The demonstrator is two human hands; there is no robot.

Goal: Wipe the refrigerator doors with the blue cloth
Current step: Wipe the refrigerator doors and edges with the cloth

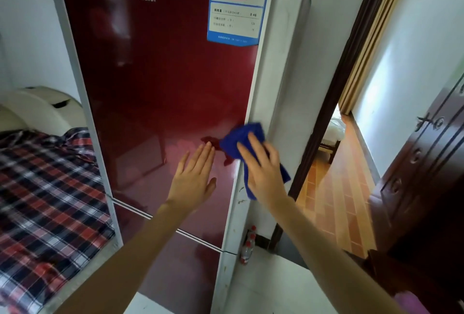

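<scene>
A tall refrigerator fills the middle of the view, its glossy dark-red upper door (155, 82) framed in white. My right hand (263, 170) presses the blue cloth (238, 143) flat against the door's right edge, fingers spread and straight over it. The cloth wraps around the white corner onto the fridge's side. My left hand (194, 178) lies flat on the red door just left of the cloth, fingers straight and together, holding nothing. Below the hands a seam separates the upper door from a lower red door (175, 276).
A blue energy label (236, 12) sticks to the door's upper right. A plaid cloth (45, 200) covers something at the left. Red-capped bottles (248, 246) stand on the floor beside the fridge. A dark wooden door (421, 175) stands at the right by a doorway.
</scene>
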